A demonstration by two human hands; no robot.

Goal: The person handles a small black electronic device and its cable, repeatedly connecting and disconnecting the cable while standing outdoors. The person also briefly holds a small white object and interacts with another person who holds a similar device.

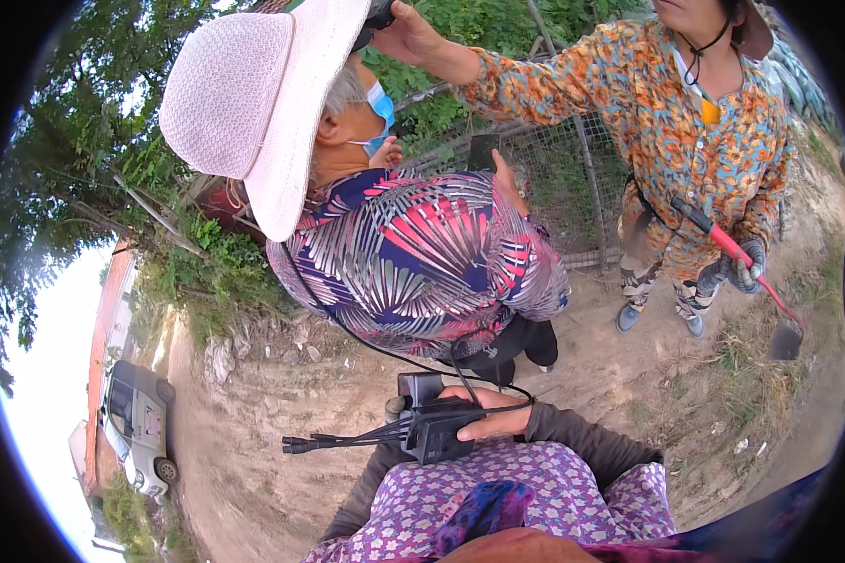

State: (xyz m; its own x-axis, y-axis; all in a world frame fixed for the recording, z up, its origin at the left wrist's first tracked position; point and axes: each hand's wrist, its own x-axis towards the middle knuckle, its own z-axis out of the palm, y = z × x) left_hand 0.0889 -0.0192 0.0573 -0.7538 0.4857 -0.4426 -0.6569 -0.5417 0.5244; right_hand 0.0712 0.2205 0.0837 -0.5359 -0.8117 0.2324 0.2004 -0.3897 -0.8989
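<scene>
Low in front of my body, my right hand (494, 412) is bare and grips a black box-shaped device (436, 438), its thumb along the side. A second black box (420, 386) sits against it on the far side. My left hand (394, 407) is gloved and mostly hidden behind the boxes; a fingertip shows at their left edge. A bundle of black cables with plug ends (324, 442) sticks out to the left. One black cable (338, 322) runs up over the back of a person in a patterned shirt (429, 246) towards their white sun hat (232, 91).
A co-worker in a floral shirt (683, 134) reaches to a black device (375, 22) at the hat's brim and holds a red-handled hoe (729, 243). The hatted person holds a phone (484, 153). A wire fence (556, 176) stands behind; a parked car (137, 422) is left on the dirt.
</scene>
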